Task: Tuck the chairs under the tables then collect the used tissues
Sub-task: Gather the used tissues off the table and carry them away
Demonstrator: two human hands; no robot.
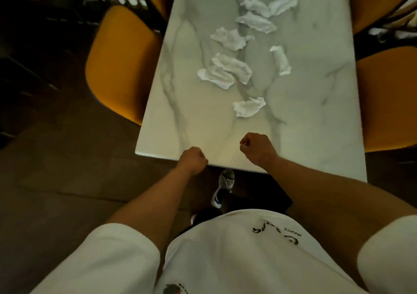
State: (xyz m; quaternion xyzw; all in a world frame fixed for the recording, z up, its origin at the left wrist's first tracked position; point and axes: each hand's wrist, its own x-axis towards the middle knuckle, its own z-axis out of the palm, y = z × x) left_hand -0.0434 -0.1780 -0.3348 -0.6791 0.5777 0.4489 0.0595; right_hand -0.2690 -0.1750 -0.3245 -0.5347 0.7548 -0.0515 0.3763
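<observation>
Tissues (249, 107) scattered down middle of marble table (203, 122), nearest just beyond hands. Left hand (193, 158) clenched at near edge, right hand (257, 146) clenched over tabletop, both holding nothing. Left chair (119, 61) sticks out. Risk: hasty sweep sends light tissues off edge.
</observation>
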